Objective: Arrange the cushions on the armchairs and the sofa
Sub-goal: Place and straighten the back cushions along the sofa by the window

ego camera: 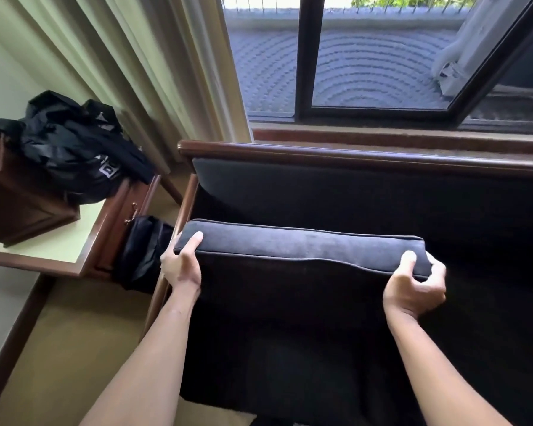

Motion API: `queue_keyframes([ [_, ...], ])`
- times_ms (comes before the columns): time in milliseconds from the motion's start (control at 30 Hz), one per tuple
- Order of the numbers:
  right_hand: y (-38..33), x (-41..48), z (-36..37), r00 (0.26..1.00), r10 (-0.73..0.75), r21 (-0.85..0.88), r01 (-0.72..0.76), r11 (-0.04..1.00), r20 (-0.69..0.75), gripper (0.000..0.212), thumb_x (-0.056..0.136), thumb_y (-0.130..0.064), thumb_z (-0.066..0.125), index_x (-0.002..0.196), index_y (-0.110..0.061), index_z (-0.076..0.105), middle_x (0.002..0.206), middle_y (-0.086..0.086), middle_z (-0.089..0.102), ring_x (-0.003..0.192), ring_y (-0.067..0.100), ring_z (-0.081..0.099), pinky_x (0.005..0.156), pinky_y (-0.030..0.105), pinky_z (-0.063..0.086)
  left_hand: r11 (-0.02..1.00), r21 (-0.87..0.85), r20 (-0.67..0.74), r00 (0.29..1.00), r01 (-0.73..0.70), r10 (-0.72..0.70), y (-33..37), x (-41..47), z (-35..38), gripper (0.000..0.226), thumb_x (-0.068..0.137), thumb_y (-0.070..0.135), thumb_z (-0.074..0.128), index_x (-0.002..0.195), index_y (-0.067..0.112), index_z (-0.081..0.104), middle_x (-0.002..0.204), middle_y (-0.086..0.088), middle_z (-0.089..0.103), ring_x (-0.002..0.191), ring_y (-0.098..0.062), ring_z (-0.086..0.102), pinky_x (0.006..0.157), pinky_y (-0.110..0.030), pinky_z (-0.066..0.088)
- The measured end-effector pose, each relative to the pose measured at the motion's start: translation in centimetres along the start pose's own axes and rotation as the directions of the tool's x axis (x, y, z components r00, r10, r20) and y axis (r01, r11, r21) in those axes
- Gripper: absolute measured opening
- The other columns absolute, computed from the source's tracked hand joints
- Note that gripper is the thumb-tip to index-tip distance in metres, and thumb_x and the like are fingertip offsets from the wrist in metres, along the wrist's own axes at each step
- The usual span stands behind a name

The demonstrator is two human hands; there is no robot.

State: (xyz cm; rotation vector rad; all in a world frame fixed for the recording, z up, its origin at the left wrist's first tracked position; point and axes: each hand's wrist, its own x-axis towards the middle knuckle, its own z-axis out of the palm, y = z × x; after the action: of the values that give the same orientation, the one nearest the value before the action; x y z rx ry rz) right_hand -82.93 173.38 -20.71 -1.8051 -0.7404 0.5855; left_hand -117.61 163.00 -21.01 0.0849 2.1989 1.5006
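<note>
My left hand (181, 265) and right hand (414, 285) grip opposite ends of the dark cushion (302, 252), held on edge above the sofa (366, 192) seat. Left of the sofa: a black bag (143, 250), then a side table (43, 250) bearing black clothing (71, 146). Behind the sofa: curtain (154, 66) and window (382, 56). Tan floor (74, 348).

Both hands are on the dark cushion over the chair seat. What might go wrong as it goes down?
The cushion is pinched only at its top corners by the left hand and right hand, so it may sag or twist. Its left end sits close to the wooden armrest and could snag there.
</note>
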Motion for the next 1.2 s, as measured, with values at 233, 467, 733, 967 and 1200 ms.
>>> queue_keyframes([
  [233, -3.8, 0.4, 4.8, 0.994, -0.001, 0.064, 0.009, 0.998, -0.113, 0.028, 0.084, -0.033, 0.063, 0.107, -0.018, 0.071, 0.088, -0.010, 0.069, 0.076, -0.001, 0.062, 0.078, 0.018, 0.048, 0.995, 0.009, -0.031, 0.995, -0.096, 0.096, 5.2, 4.3, 2.6, 0.057, 0.075, 0.053, 0.078, 0.122, 0.022, 0.081, 0.119, 0.002, 0.079, 0.113, -0.019, 0.071, 0.108, -0.036, 0.053],
  [467, -5.8, 2.6, 12.0, 0.993, -0.040, 0.077, 0.049, 0.996, -0.115, 0.033, 0.084, -0.035, 0.063, 0.109, -0.016, 0.072, 0.093, -0.007, 0.072, 0.083, 0.004, 0.062, 0.082, 0.020, 0.049, 0.993, -0.056, -0.055, 0.993, -0.108, 0.105, 9.3, 9.1, 6.2, 0.052, 0.073, 0.053, 0.086, 0.116, 0.024, 0.083, 0.099, 0.014, 0.078, 0.100, -0.009, 0.072, 0.089, -0.016, 0.050],
  [733, -3.0, 5.2, 18.1, 0.992, -0.125, -0.165, 0.123, 0.979, 0.004, 0.033, 0.089, -0.040, 0.060, 0.113, -0.018, 0.066, 0.100, 0.007, 0.074, 0.097, 0.031, 0.066, 0.087, 0.030, 0.045, 0.997, -0.014, 0.027, 0.997, -0.079, 0.079, 7.6, 14.5, 10.1, 0.059, 0.074, 0.044, 0.086, 0.130, 0.025, 0.077, 0.127, 0.006, 0.072, 0.115, -0.015, 0.069, 0.105, -0.028, 0.053],
  [967, -0.6, 6.6, 20.0, 0.964, -0.264, -0.231, 0.265, 0.936, 0.037, 0.035, 0.094, -0.039, 0.053, 0.111, -0.009, 0.058, 0.106, 0.017, 0.069, 0.095, 0.040, 0.063, 0.081, 0.041, 0.045, 0.957, 0.185, 0.032, 0.975, -0.222, 0.220, 7.0, 16.6, 12.7, 0.045, 0.095, 0.043, 0.076, 0.130, 0.016, 0.071, 0.118, 0.004, 0.066, 0.107, -0.011, 0.056, 0.095, -0.016, 0.036],
  [1200, -2.0, 7.3, 18.0, 0.925, -0.156, -0.309, 0.270, 0.912, 0.347, 0.043, 0.102, -0.035, 0.047, 0.127, 0.001, 0.044, 0.132, 0.028, 0.048, 0.111, 0.043, 0.054, 0.089, 0.043, 0.042, 0.806, 0.475, 0.145, 0.935, -0.353, 0.324, 7.2, 16.8, 12.2, 0.052, 0.107, 0.044, 0.057, 0.139, 0.003, 0.061, 0.131, -0.020, 0.066, 0.121, -0.041, 0.062, 0.104, -0.044, 0.045],
])
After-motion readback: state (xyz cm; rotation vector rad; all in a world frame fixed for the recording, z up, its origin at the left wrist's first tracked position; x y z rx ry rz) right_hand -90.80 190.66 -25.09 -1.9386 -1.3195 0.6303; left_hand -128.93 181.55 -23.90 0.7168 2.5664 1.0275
